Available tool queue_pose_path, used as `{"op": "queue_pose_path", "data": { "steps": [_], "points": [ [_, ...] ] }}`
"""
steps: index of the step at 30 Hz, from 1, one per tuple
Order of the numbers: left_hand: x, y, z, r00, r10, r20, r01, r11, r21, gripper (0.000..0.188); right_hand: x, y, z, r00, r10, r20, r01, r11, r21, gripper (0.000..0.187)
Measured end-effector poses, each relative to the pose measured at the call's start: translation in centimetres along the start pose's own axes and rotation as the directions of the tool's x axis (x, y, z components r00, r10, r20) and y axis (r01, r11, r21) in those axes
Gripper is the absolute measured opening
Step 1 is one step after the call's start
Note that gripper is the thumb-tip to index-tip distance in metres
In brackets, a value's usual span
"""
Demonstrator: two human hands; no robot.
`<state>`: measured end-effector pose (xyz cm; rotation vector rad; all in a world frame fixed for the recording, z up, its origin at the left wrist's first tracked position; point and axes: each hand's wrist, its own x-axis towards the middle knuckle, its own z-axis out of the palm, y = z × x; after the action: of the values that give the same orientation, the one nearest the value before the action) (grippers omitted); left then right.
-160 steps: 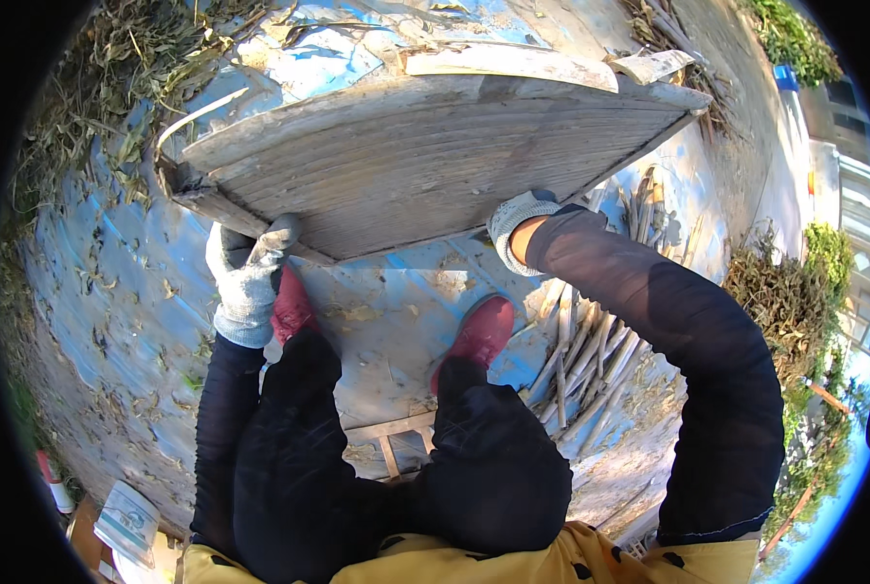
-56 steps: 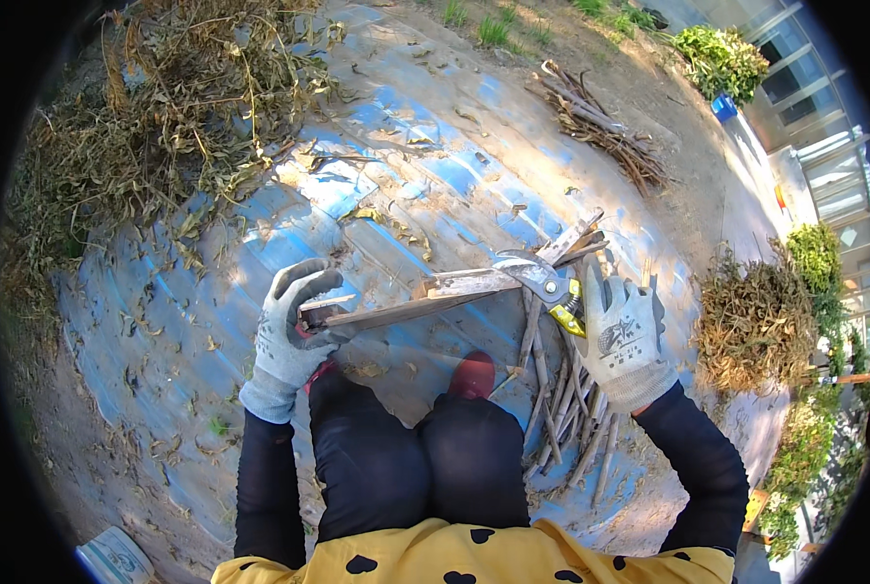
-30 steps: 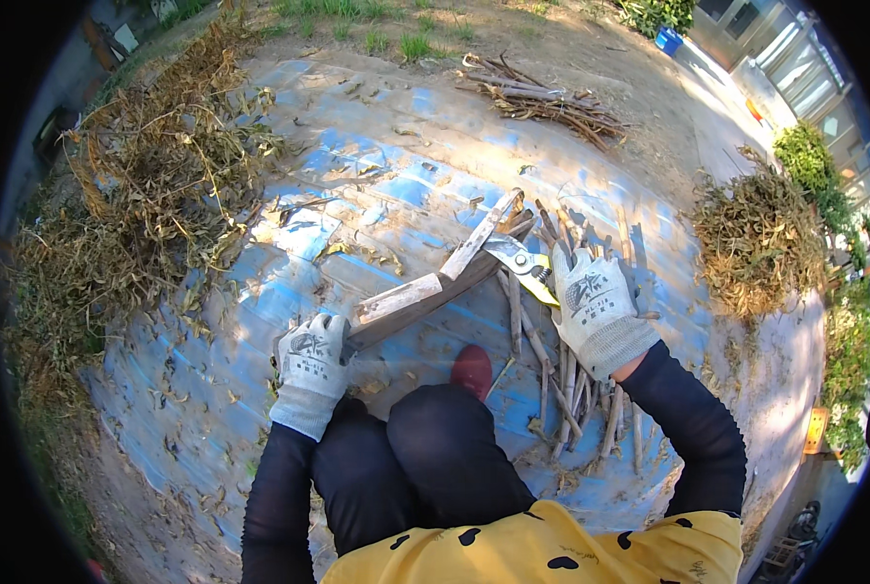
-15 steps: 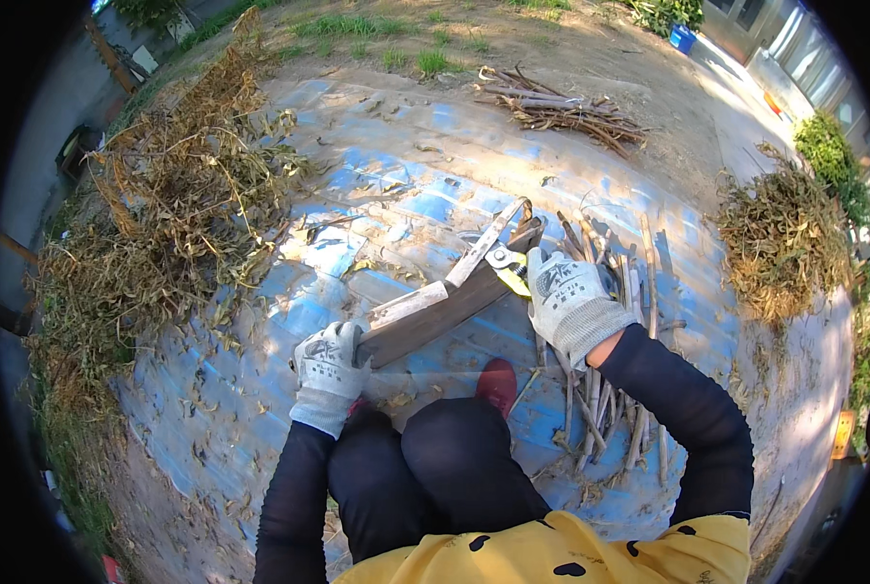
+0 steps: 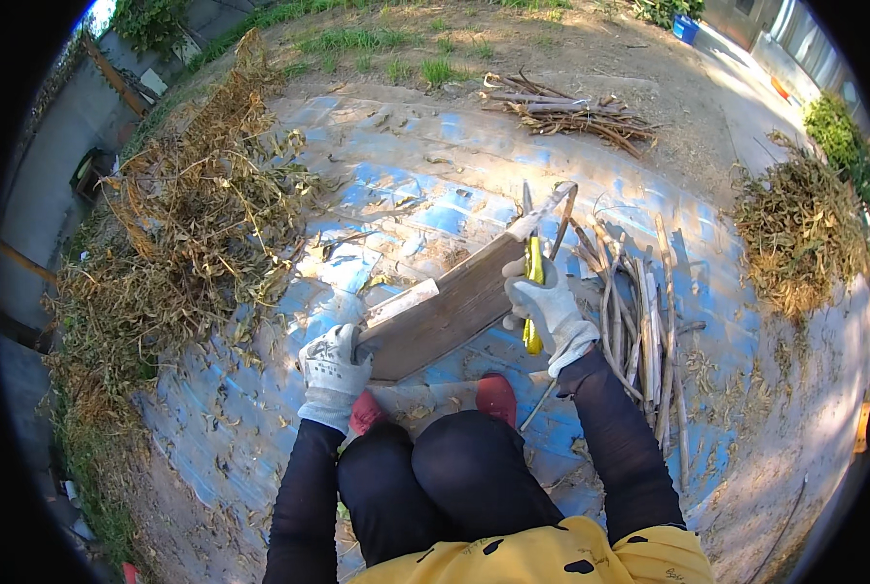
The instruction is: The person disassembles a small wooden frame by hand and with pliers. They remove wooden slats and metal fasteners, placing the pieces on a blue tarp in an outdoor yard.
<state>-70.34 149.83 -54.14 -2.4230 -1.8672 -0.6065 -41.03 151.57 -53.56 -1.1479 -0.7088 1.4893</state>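
My left hand (image 5: 335, 375), in a grey-white work glove, is closed round the near left end of a flat brown wooden board (image 5: 440, 326). The board slants up to the right in front of my knees. Along its upper edge lies a short pale strip (image 5: 403, 302); a longer pale strip (image 5: 498, 251) continues past the far end and bends sharply down. My gloved right hand (image 5: 552, 310) holds yellow-handled pruning shears (image 5: 533, 263) upright near that far end, their blades pointing away from me. Whether the blades touch the strip, I cannot tell.
A dirty blue sheet (image 5: 445, 209) covers the ground under my red shoes (image 5: 496, 397). Cut sticks (image 5: 649, 331) lie right of my right hand. Farther off is a bundle of branches (image 5: 571, 112). Dry plants are heaped at left (image 5: 177, 234) and right (image 5: 800, 234).
My right hand has turned and drawn slightly left, swinging the shears from slanted to upright. The board has tilted, so more of its broad face shows. My left hand keeps its grip.
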Motion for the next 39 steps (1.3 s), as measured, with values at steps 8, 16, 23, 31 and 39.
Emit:
{"op": "queue_pose_path", "data": {
  "steps": [8, 16, 23, 31, 39],
  "points": [
    [0.0, 0.4, 0.7, 0.999, -0.031, 0.024, 0.032, 0.999, -0.010, 0.026, -0.2, -4.0, -14.8, 0.950, -0.108, -0.294, 0.226, 0.886, 0.405, 0.010],
    [-0.5, -1.2, 0.6, 0.988, -0.083, 0.129, 0.081, 0.997, 0.015, 0.025, -7.0, -2.0, -0.6, 0.990, 0.000, 0.141, 0.140, -0.114, -0.984, 0.059],
    [1.0, -1.1, 1.0, 0.975, -0.138, 0.175, 0.136, 0.990, 0.021, 0.028, -6.0, -1.2, 3.6, 0.975, -0.022, 0.219, 0.194, -0.387, -0.901, 0.046],
    [2.3, -2.2, 0.6, 0.983, -0.089, 0.160, 0.088, 0.996, 0.014, 0.027, -3.5, -2.4, 7.8, 0.986, 0.032, 0.161, 0.157, -0.478, -0.864, 0.055],
    [2.9, -1.0, -0.7, 0.947, -0.175, 0.270, 0.165, 0.985, 0.059, 0.025, -1.5, -5.7, 14.2, 0.948, 0.192, 0.254, 0.314, -0.694, -0.648, 0.028]
  ]
}}
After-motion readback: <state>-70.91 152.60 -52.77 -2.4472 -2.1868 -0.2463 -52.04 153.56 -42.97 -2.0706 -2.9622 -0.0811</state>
